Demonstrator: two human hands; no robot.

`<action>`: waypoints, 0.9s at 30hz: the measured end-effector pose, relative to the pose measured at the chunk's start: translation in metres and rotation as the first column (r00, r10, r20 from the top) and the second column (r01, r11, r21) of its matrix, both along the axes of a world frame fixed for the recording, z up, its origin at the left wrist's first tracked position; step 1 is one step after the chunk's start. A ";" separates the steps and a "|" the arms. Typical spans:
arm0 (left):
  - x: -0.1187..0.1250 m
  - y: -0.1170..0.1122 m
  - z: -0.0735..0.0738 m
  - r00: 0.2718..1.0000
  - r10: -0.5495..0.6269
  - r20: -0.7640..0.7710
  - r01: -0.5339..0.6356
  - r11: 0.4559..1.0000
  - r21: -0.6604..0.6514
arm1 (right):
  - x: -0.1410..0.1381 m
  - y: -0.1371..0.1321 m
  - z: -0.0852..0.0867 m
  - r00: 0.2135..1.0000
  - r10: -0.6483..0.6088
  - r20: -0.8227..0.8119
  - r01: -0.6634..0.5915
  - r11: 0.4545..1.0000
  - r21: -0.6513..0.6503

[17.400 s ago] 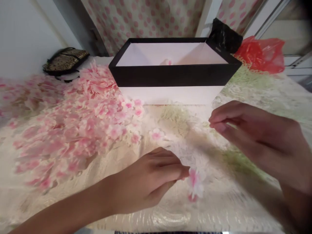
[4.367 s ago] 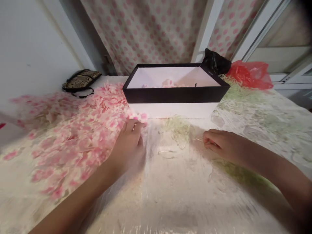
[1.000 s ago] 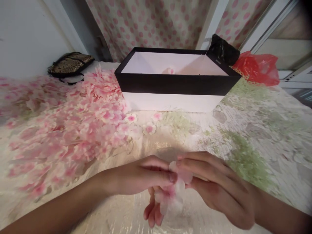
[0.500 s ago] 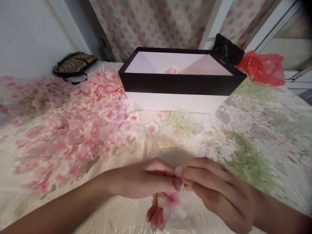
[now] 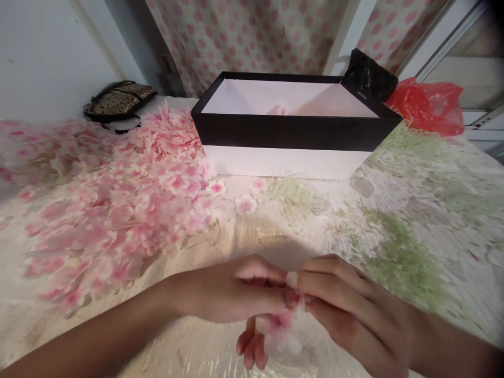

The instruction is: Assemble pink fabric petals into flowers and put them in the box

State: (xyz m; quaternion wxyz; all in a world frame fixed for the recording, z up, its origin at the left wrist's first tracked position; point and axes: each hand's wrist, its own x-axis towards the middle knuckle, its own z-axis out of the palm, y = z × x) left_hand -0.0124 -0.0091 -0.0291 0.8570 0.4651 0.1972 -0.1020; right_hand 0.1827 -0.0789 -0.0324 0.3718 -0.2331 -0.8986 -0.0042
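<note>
Between my hands is a pink-and-white artificial flower (image 5: pixel 281 328), its petals spread below the fingers. My left hand (image 5: pixel 240 294) is closed, with thumb and fingers pinching the flower near its top. From the right, my right hand (image 5: pixel 350 304) pinches the same flower's petal edge, fingertips nearly touching my left thumb. A small pale petal (image 5: pixel 292 279) sticks up between the two sets of fingertips. What lies under the right fingertips is hidden. Both hands are just above the covered table (image 5: pixel 189 336).
A large heap of pink petal flowers (image 5: pixel 129 210) spreads on the left. Behind stands an open black-rimmed white box (image 5: pixel 287 160) with a flower inside. Pale green bits (image 5: pixel 405 257) lie on the right. A patterned bag (image 5: pixel 120 102), black bag (image 5: pixel 370 76) and red plastic bag (image 5: pixel 433 107) sit at the back.
My right hand has shifted very slightly right, and the petals between the fingertips have moved a little. Both hands keep their pinch. The camera view has tilted slightly.
</note>
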 end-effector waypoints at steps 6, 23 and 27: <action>-0.002 0.001 0.003 0.995 0.094 0.033 -0.097 0.985 0.141 | 0.000 0.001 -0.001 0.935 -0.241 -0.261 0.054 0.822 -0.567; 0.002 -0.001 0.009 0.860 0.498 0.111 -0.499 0.776 0.387 | 0.018 0.004 0.019 0.937 -0.195 -0.289 -0.084 0.678 -0.730; 0.001 -0.006 0.007 0.885 0.432 0.175 -0.431 0.614 0.661 | 0.012 0.001 0.013 0.963 -0.168 -0.212 -0.012 0.758 -0.652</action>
